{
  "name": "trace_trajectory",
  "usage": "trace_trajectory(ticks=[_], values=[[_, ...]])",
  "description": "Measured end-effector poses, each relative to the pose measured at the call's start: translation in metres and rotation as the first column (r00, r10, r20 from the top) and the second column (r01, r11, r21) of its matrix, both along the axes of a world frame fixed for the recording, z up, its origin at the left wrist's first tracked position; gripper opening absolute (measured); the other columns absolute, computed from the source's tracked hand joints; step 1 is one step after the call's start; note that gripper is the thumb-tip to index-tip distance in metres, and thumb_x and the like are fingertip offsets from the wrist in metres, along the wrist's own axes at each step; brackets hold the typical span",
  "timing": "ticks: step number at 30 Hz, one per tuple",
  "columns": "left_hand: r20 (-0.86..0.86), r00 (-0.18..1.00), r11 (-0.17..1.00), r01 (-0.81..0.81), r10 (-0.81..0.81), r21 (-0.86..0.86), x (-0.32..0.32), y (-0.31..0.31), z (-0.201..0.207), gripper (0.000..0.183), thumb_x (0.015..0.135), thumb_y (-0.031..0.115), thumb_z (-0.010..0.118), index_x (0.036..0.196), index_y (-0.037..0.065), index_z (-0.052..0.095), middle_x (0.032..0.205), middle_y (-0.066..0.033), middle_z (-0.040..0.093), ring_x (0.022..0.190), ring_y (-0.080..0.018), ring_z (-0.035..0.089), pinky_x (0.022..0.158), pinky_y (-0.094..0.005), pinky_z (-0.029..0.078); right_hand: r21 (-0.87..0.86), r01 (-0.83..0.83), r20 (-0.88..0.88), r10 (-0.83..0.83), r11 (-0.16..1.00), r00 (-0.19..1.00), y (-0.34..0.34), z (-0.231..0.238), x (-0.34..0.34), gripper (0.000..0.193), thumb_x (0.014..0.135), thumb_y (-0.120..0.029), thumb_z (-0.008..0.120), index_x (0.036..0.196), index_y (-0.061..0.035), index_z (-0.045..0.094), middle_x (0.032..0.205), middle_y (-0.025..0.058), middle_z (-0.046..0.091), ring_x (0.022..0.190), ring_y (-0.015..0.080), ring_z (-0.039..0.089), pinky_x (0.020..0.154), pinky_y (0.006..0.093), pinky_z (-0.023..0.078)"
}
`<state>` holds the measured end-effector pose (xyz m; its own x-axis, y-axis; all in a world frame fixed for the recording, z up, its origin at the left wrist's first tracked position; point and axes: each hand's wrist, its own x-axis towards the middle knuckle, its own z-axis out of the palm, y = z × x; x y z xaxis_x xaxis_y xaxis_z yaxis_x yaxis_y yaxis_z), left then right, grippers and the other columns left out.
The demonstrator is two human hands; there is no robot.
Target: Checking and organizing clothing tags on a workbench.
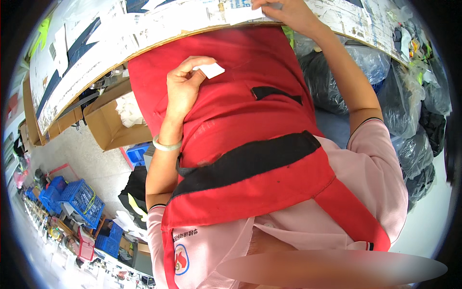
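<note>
My left hand [184, 86], with a pale bangle [166, 145] on its wrist, is raised in front of the red apron [231, 101]. Between its thumb and fingers it pinches a small white slip [213, 71] that looks like paper or thin cloth. At the top of the view my right hand [289, 14] reaches over the near edge of the worktable [168, 24]. Its bent fingers close on another white slip [246, 16] at the tabletop. The frame's upper edge cuts off part of that hand.
Dark blue pieces [82, 45] lie on the table's left part. Below it stands an open cardboard box [108, 120] with white scraps inside. Bulging plastic bags [404, 96] crowd the right side. Blue crates [83, 202] stand on the floor at lower left.
</note>
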<state>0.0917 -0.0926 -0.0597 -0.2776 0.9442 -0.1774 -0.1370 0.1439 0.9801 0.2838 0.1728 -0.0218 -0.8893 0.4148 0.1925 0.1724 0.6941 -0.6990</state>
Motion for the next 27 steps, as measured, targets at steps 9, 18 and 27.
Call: trace_trajectory(ticks=[9,18,27], values=[[-0.136,0.983,0.979,-0.097,0.122,0.177,0.003,0.005,0.007,0.026,0.085,-0.014,0.060,0.099,0.003,0.073,0.098,-0.0063,0.069,0.092,-0.0150,0.065,0.082,-0.0254,0.051,0.113,0.170,-0.189,-0.147,0.979,0.971,-0.073,0.033,-0.015,0.014,0.090,-0.008,0.059,0.098,-0.0034,0.069,0.095,0.0122,0.068,0.091,0.0248,0.063,0.080,0.0338,0.050],[-0.417,0.893,0.937,-0.013,0.168,0.350,0.006,0.008,0.015,0.028,0.081,-0.015,0.060,0.099,0.003,0.072,0.102,-0.0086,0.068,0.093,-0.0173,0.066,0.080,-0.0265,0.053,-0.910,0.120,0.141,0.023,0.396,0.990,-0.133,-0.006,-0.025,0.028,0.095,-0.029,0.064,0.104,-0.0021,0.067,0.085,0.0027,0.067,0.075,0.0080,0.060,0.070,0.0211,0.049],[0.578,0.804,0.984,-0.177,0.139,0.009,-0.005,0.007,0.003,0.032,0.102,0.009,0.047,0.131,-0.005,0.051,0.109,-0.0157,0.066,0.091,-0.0230,0.068,0.083,-0.0352,0.059,-0.755,0.153,0.230,0.038,0.638,0.972,-0.108,0.002,-0.014,0.023,0.094,-0.024,0.065,0.100,-0.0027,0.067,0.082,0.0021,0.066,0.072,0.0074,0.061,0.066,0.0211,0.049]])
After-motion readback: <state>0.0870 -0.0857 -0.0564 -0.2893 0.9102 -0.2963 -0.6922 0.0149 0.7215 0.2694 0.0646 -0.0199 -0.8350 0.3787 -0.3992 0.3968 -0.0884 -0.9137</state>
